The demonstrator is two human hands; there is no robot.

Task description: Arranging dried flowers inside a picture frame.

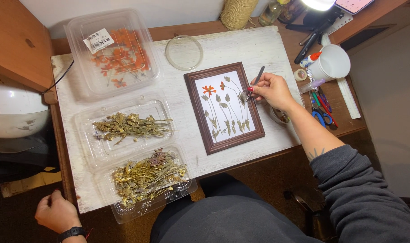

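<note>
A person seated at a white, worn wooden table (259,49) is working on a pressed flower picture, seen from above. The right hand (271,90) is pinching a slim dark pair of tweezers (255,82) between thumb and fingers, with the tip touching a small dried leaf (243,96) at the right side of a brown wooden picture frame (197,114). The frame is lying flat near the middle of the table, showing white backing with orange blossoms and grey-green stems arranged on it. The left hand (56,211) is resting at the table's near left corner, fingers curled over the edge and holding nothing, a black watch on the wrist. Left of the frame are lying three clear plastic trays: one with orange petals (119,56), one with yellow-green dried sprigs (130,126), one with mixed dried flowers (148,175). A clear round lid (184,52) is sitting just behind the frame, and a white mug (333,63) and scissors (319,114) are standing to the right.
</note>
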